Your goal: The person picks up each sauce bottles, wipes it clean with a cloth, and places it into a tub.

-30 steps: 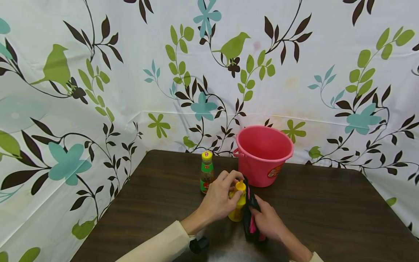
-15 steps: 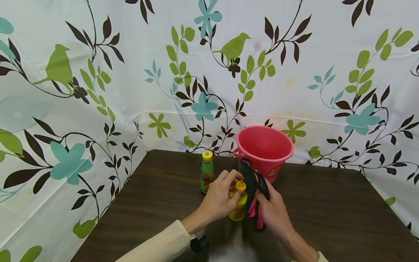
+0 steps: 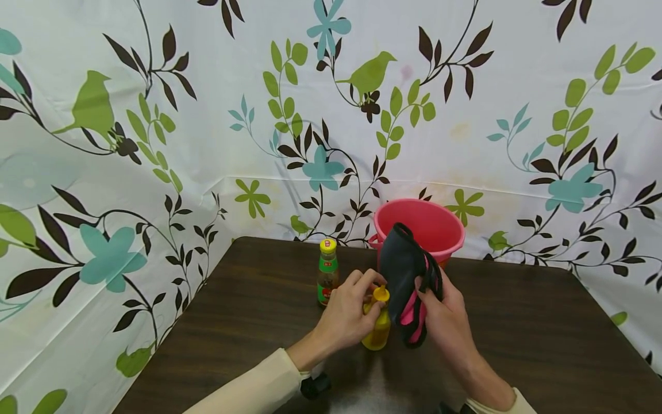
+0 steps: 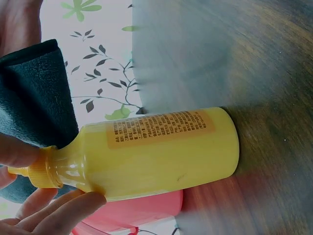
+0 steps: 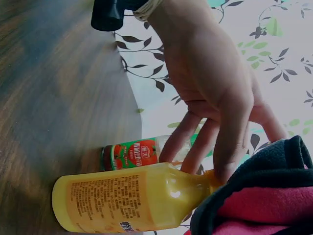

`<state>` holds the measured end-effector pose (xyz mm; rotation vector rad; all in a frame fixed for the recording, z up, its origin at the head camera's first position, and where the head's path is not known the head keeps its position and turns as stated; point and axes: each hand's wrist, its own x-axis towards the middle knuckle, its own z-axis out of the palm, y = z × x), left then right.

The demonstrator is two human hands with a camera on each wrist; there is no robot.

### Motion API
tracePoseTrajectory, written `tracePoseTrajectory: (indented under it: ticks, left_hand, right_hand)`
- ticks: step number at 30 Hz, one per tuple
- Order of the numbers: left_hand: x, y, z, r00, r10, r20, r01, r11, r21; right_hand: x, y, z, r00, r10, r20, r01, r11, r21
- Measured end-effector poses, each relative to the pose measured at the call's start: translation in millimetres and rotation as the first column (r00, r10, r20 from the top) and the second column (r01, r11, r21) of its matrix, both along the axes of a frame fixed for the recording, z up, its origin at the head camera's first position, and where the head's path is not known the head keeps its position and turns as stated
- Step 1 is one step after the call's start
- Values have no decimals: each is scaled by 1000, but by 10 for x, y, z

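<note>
A yellow squeeze bottle [image 3: 376, 334] with a nozzle cap stands upright on the table. My left hand [image 3: 345, 313] pinches it around the cap and neck; its printed label shows in the left wrist view on the bottle [image 4: 161, 152]. A folded cloth [image 3: 403, 270], dark grey with pink inside and black edging, is in my right hand [image 3: 446, 319], gripped by thumb and fingers. The cloth is raised just right of the bottle's top, in front of the bucket. In the right wrist view the cloth [image 5: 269, 205] overlaps the bottle's cap end.
Left of the squeeze bottle stands a glass bottle [image 3: 328, 267] with a yellow cap and green label. A pink bucket [image 3: 439, 227] is at the back of the dark wooden table [image 3: 517, 333]. A patterned curtain [image 3: 207, 144] hangs behind.
My right hand has lifted the cloth up and slightly to the right, and more of its dark grey side now shows. The left hand and the bottle have stayed put.
</note>
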<state>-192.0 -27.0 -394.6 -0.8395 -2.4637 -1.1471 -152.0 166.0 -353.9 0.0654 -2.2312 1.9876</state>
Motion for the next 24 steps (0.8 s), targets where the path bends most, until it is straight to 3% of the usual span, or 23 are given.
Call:
tracePoseTrajectory:
  ticks: [5, 11, 15, 24]
  left_hand:
    - [4, -1, 11, 1000, 10, -8, -10, 1000, -8]
    - [9, 2, 27, 1000, 12, 11, -12, 1000, -14]
    - [16, 11, 24, 999, 28, -29, -29, 999, -28]
    - [17, 27, 12, 1000, 27, 11, -27, 1000, 2]
  right_hand:
    - [12, 23, 23, 1000, 16, -2, -16, 999, -52]
    - [8, 52, -47, 999, 19, 29, -19, 1000, 12]
    - [3, 56, -94, 999, 24, 25, -26, 997, 67]
    - [-26, 5, -193, 990, 130, 58, -135, 987, 87]
